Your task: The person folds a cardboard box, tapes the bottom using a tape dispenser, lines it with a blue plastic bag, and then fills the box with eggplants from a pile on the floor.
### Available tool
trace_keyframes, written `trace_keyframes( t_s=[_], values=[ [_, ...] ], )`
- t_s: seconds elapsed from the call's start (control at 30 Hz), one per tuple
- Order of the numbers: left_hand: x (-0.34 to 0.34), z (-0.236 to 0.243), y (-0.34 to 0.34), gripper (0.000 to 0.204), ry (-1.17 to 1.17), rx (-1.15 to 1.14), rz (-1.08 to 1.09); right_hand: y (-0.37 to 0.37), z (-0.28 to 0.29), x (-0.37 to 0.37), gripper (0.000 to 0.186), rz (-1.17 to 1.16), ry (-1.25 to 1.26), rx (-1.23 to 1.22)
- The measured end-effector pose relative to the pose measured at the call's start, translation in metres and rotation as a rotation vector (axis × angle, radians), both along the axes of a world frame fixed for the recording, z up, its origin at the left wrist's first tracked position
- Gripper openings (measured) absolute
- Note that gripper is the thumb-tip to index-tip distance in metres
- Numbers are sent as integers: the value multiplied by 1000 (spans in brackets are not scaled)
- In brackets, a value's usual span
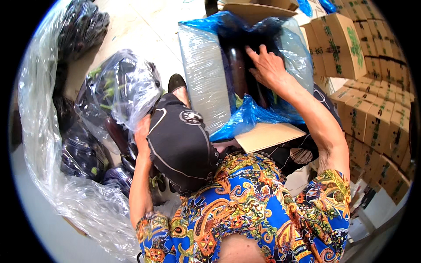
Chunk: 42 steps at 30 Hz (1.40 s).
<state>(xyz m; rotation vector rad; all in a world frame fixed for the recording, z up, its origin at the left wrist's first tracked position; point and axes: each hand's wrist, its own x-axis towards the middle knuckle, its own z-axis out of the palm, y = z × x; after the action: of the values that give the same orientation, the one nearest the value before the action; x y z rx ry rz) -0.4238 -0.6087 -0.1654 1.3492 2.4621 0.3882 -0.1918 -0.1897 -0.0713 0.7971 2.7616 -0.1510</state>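
Observation:
Over a cardboard box lined with blue plastic film (201,72), my right hand (268,68) reaches in with its fingers stretched out and apart, holding nothing I can see. Long dark eggplants (237,72) lie inside the box beneath it; the deep part is in shadow. My left hand (142,131) is down beside my left knee, at the edge of a clear plastic bag (120,90) of eggplants with green stems. The knee and the bag hide its fingers. Just left of that hand, a dark eggplant (116,133) shows.
More eggplants in clear bags (83,153) lie to the left, beside a long sheet of crumpled clear plastic (39,118). A cardboard flap (268,136) folds out toward me. Stacked cardboard boxes (377,109) stand along the right, with one box (333,44) nearer the lined box.

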Motion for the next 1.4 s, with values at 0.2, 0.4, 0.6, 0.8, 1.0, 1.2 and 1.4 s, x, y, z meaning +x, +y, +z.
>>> trace_keyframes(
  t_s=[0.2,0.4,0.6,0.8,1.0,1.2,1.4],
  values=[
    [-18,160,15,66,-55,29,200,-8,-3,-12,59,-66,-1,10],
    [-64,301,99,53,-321,610,379,5,-12,-10,57,111,-31,84],
    [-9,267,254,50,-812,392,37,1,-20,5,55,305,-95,164],
    [48,151,326,71,-360,-14,-252,-6,-9,-5,41,427,7,280],
    [65,87,346,63,-161,-177,-277,-4,-3,-3,22,463,133,312],
    [70,88,338,52,108,-148,-404,-8,-9,-3,22,461,137,334],
    [67,68,326,44,126,7,-428,-52,11,19,15,432,202,178]
  ],
)
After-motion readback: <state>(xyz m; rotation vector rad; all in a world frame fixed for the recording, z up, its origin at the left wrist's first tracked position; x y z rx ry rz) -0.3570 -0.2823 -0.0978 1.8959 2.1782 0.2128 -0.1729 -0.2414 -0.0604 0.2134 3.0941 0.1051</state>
